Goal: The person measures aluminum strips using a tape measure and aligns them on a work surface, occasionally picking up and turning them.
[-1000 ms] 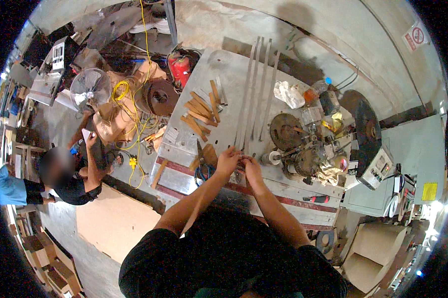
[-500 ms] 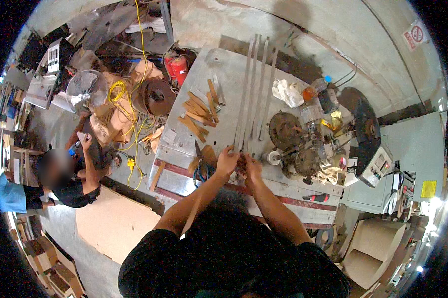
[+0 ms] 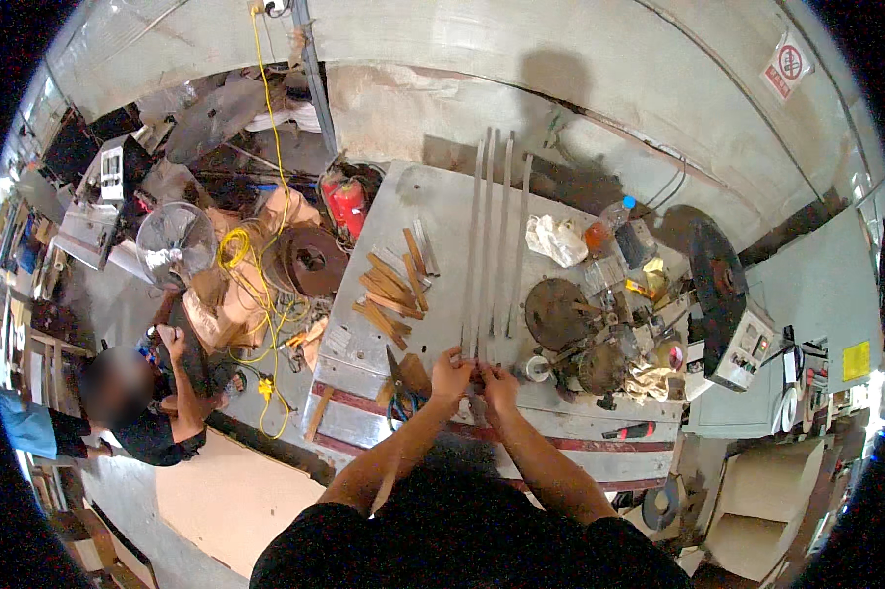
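Observation:
Several long, thin metal strips (image 3: 492, 236) lie lengthwise on the metal-topped table (image 3: 379, 236), running away from me. At the near ends of the left-hand strips, my left hand (image 3: 451, 378) has its fingers closed on one strip. Close beside it, my right hand (image 3: 499, 388) has its fingers drawn together at the same ends; what it pinches is too small to make out. Scissors with blue handles (image 3: 400, 402) lie just left of my left hand. Short brown strips (image 3: 391, 285) are strewn farther up the table on the left.
Right of my hands stand round, dark machine parts (image 3: 558, 314), a white cloth (image 3: 556, 240) and a bottle with a blue cap (image 3: 609, 226). A red-and-black tool (image 3: 629, 431) lies near the front edge. At left, another person crouches beside a fan (image 3: 176, 245) and yellow cable (image 3: 234, 248).
The view has tilted up, so the table and hands sit lower in the picture. Both hands stay at the near ends of the strips.

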Motion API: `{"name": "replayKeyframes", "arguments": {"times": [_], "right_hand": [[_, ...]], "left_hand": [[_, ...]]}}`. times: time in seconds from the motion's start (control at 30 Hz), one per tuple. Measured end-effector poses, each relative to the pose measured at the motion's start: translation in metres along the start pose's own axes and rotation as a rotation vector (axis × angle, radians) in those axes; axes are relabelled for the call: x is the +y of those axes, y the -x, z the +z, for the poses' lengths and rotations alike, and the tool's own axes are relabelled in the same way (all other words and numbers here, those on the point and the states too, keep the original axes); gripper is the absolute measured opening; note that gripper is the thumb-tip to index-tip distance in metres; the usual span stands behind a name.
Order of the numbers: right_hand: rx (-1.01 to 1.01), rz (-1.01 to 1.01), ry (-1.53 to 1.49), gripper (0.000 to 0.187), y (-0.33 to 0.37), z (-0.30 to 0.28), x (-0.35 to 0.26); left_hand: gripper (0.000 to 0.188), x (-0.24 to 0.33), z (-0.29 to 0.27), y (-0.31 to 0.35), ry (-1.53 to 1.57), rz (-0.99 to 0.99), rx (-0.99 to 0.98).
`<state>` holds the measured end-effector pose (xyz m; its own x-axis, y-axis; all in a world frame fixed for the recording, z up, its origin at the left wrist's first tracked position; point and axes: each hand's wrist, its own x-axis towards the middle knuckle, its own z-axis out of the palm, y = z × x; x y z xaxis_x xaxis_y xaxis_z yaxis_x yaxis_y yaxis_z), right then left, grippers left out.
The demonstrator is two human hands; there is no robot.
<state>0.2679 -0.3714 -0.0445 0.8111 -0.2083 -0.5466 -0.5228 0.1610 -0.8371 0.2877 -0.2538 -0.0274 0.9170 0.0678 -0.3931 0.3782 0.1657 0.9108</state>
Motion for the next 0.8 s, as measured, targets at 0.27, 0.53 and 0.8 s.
{"name": "replayKeyframes", "arguments": {"times": [0.27, 0.53, 0.8], "right_hand": [[0.139, -0.129, 0.073, 0.025, -0.048, -0.02, 0.049], [0.028, 0.06, -0.221, 0.019, -0.013, 0.009, -0.014], [0.0, 0.051, -0.407, 0.021, 0.011, 0.024, -0.03]], "left_hand": [[0.05, 0.009, 0.017, -0.008, 0.071, -0.039, -0.082], [0.049, 0.01, 0.01, -0.015, 0.1, -0.108, -0.047], [0.043, 0.015, 0.0, -0.012, 0.103, -0.032, -0.062]]}}
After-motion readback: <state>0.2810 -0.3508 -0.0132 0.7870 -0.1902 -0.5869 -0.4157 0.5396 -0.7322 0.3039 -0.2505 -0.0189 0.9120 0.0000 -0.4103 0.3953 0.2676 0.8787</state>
